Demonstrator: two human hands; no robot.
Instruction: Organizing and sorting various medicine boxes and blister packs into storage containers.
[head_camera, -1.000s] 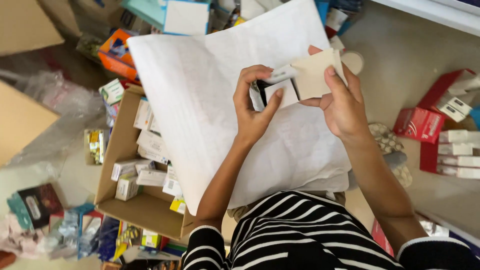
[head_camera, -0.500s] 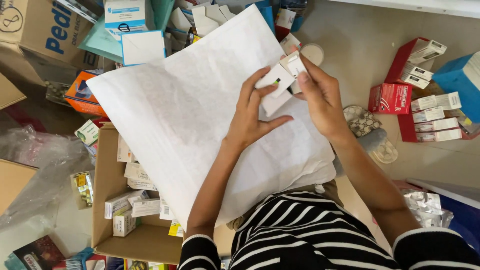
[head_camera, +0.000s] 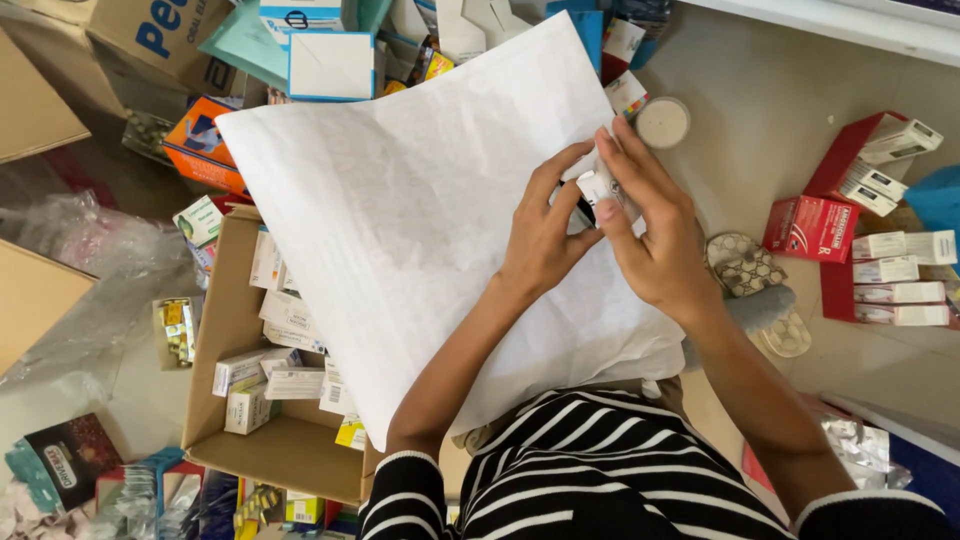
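Observation:
Both my hands hold one small white carton (head_camera: 596, 185) above a large sheet of white paper (head_camera: 400, 220) that lies across my lap. My left hand (head_camera: 545, 240) pinches the carton from the left with thumb and fingers. My right hand (head_camera: 655, 235) closes over it from the right and top, hiding most of it. The carton's flaps look folded in; only a small white face with a dark edge shows between my fingers.
An open cardboard box (head_camera: 225, 430) with several small white cartons sits at the left. Red boxes (head_camera: 810, 228) with white cartons lie at the right, a round white lid (head_camera: 663, 122) behind the paper, a patterned slipper (head_camera: 745, 268) by my right forearm, and clear plastic wrap (head_camera: 80, 260) far left.
The carton's open flap has been folded shut and the carton is now tucked inside both hands. My hands drew closer together; the view shifted slightly.

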